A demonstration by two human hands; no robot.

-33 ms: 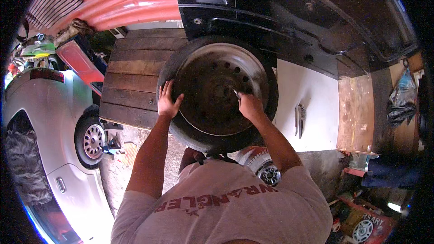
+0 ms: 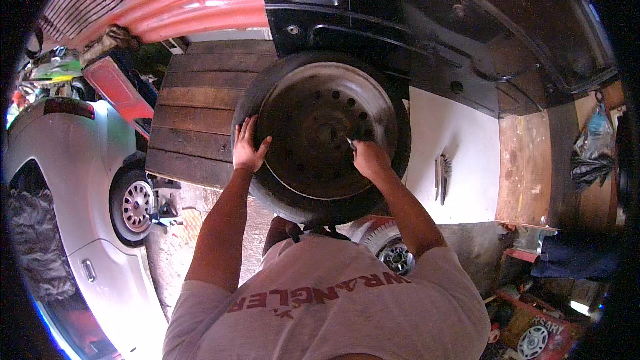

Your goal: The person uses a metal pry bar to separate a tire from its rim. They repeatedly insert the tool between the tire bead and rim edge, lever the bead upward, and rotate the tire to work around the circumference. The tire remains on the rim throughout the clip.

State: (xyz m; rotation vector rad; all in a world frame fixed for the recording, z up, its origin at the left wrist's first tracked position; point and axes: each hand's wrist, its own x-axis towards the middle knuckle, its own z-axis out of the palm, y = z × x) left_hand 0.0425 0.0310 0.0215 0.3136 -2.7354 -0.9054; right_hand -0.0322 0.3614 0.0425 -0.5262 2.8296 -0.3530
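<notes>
atop a slatted wooden bench, a tyre lies flat, seated around its dark rim; a left hand spreads loosely across their edge, a right hand clenches a small tool over the rim; work appears under way, how much remains unclear.

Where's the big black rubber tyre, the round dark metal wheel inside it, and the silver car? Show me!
Big black rubber tyre (image 2: 313, 211): head view, on its lower sidewall.
Round dark metal wheel (image 2: 312, 139): head view, on its face, near the middle.
Silver car (image 2: 83, 173): head view, on its painted side.
</notes>
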